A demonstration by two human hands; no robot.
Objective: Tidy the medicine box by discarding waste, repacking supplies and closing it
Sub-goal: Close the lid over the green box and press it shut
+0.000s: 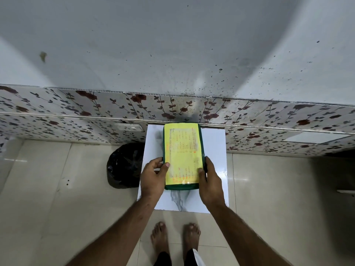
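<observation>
Box [182,156] lies flat on a small white worktop [215,169] pushed against the flowered wall, its far end close to the wall and its near end toward the person. The left hand [153,176] grips its left edge and the right hand [210,182] its right edge, fingers [166,165] clamped on the box with thumbs pressed on the top.

Trouble could come from the hold being only at the near end. If the box is lifted from here, the far end may sag or tip, and if the lid is not fully fastened it could gape and spill supplies. Whether a catch or zip is secured cannot be told. A shove forward would jam it against the wall.

It is a dark green case, rounded at the corners, with a yellow printed sheet covering nearly the whole top. The lid looks shut. A black bag [124,166] sits on the floor just left of the worktop.
</observation>
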